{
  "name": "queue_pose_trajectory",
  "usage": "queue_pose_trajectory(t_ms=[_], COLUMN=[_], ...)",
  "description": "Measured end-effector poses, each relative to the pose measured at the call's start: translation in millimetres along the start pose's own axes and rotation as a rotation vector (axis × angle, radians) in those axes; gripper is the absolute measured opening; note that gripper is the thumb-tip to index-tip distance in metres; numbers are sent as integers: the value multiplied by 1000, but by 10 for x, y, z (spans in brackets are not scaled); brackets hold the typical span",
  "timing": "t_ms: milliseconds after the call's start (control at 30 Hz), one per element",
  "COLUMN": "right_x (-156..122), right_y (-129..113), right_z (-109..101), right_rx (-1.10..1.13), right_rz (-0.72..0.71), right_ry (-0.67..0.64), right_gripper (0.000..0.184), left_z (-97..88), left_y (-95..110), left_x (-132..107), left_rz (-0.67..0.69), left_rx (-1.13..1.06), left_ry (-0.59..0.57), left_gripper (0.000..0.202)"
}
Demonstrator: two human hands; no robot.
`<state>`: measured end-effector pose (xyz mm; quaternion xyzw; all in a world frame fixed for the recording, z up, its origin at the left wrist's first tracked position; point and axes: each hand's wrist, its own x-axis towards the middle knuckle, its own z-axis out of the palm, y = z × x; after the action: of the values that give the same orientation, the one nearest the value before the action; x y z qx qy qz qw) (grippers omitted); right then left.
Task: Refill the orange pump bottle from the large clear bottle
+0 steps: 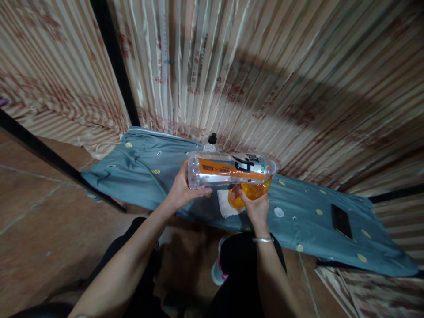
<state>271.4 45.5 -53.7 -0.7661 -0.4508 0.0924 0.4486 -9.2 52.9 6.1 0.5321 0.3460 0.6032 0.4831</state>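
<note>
My left hand (181, 190) grips the base end of a large clear plastic bottle (228, 170) with an orange and silver label. The bottle lies nearly level, its neck end pointing right. Below that end my right hand (256, 203) is wrapped round a smaller bottle (236, 196) holding orange-yellow liquid. The right end of the large bottle meets the top of the smaller one; the exact contact of their mouths is hard to make out. A folded white tissue (226, 206) lies under the smaller bottle on the cloth.
Behind the large bottle stands a clear bottle with a black cap (212, 139). A dark phone (342, 221) rests at the right on the blue-green cloth (308, 229) covering the narrow table. Striped curtains (265, 88) hang behind, and a black metal post (114, 62) rises at left.
</note>
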Motion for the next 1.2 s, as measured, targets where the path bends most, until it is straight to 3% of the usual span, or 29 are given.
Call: queue_pose_trajectory(t_ms=[367,1200], right_x=[35,17], right_y=[156,47], right_z=[68,28], right_rx=[7,-33], right_rz=[-16,45], right_ry=[33,-11], right_gripper=[81,90], left_z=[-22,-8], left_y=[-25,-1], left_x=[-3,-4], left_rz=[14,3], left_rx=[5,2], left_ry=[15,9], left_gripper=[98,91])
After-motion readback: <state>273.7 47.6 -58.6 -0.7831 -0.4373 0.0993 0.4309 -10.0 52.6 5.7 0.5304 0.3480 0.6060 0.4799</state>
